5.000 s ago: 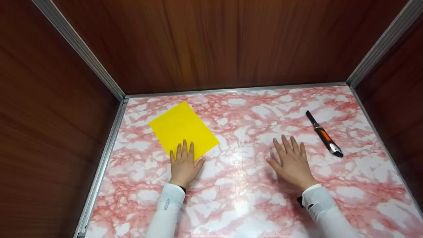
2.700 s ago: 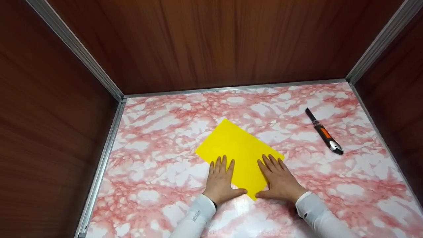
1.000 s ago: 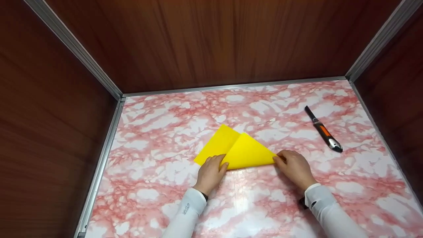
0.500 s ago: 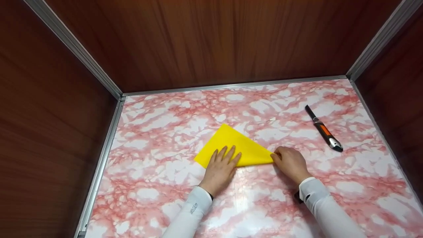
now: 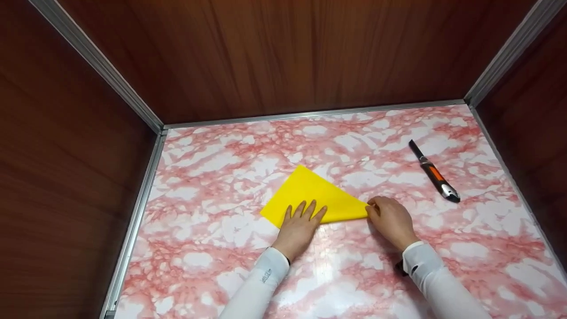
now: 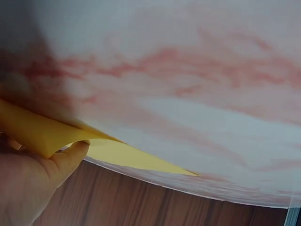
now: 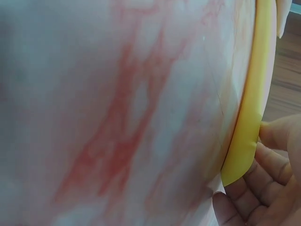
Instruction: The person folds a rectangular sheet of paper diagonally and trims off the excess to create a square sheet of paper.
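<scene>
A yellow sheet of paper (image 5: 305, 186) lies folded over near the middle of the table, its fold along the near side. My left hand (image 5: 299, 230) rests on the lower left of the folded sheet, fingers spread. In the left wrist view, the paper (image 6: 42, 129) bulges at the fold beside the left thumb (image 6: 70, 157). At the sheet's right corner, my right hand (image 5: 392, 221) pinches the paper between thumb and fingers. The right wrist view shows the rounded fold (image 7: 249, 127) running up from the fingers of the right hand (image 7: 268, 183).
A utility knife (image 5: 434, 173) with a black and orange handle lies at the right, its dark blade end pointing away. Brown wood-grain panels (image 5: 274, 57) with metal edging enclose the pink-and-white marbled table (image 5: 199, 261) on the left, back and right.
The sheet came from the left to the middle, and its near corner was folded up and over. My left hand then went from gripping the fold to lying spread on it; the right kept its pinch.
</scene>
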`<move>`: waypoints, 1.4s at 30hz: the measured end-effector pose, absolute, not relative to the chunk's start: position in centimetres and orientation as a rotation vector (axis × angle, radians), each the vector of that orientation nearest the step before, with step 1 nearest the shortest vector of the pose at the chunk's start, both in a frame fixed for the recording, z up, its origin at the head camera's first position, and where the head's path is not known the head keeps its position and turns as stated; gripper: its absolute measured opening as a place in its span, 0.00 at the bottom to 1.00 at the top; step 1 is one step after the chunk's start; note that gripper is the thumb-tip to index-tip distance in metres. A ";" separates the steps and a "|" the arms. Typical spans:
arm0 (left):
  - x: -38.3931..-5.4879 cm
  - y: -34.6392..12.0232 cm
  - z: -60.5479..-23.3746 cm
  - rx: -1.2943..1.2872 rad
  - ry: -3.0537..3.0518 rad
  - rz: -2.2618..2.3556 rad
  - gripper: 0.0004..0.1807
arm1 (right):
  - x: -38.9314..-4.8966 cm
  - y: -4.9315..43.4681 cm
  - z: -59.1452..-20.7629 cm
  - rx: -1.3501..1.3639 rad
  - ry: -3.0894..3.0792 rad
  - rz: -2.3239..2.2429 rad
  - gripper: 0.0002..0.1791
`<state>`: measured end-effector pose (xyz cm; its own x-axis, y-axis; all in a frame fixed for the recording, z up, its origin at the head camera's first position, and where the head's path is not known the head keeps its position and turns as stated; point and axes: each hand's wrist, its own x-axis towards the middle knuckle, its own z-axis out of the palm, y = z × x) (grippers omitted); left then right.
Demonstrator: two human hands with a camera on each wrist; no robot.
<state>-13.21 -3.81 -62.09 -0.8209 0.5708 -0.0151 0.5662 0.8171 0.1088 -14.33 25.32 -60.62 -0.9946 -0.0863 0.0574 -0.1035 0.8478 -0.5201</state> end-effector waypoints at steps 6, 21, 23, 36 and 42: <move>-13.5 -3.6 -61.8 0.881 2.952 0.131 0.31 | -13.2 25.8 -60.4 0.182 -2.959 0.857 0.15; -14.0 -3.2 -61.9 0.868 2.999 0.112 0.29 | -13.6 25.0 -60.4 0.432 -2.986 0.563 0.20; -14.0 -3.4 -62.1 0.943 2.998 0.075 0.30 | -13.7 24.9 -60.4 0.431 -3.001 0.547 0.20; -13.7 -3.3 -62.6 1.065 2.916 0.061 0.34 | -13.4 25.2 -60.0 0.336 -3.044 0.670 0.19; -13.7 -3.1 -62.6 1.041 2.914 0.090 0.33 | -12.7 25.8 -59.8 0.249 -3.026 0.769 0.20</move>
<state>-13.69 -3.11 -62.57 -0.7729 0.6341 -0.0237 0.6314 0.7723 0.0698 -12.68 25.83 -59.80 -0.9873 -0.1513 0.0482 -0.1560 0.8667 -0.4738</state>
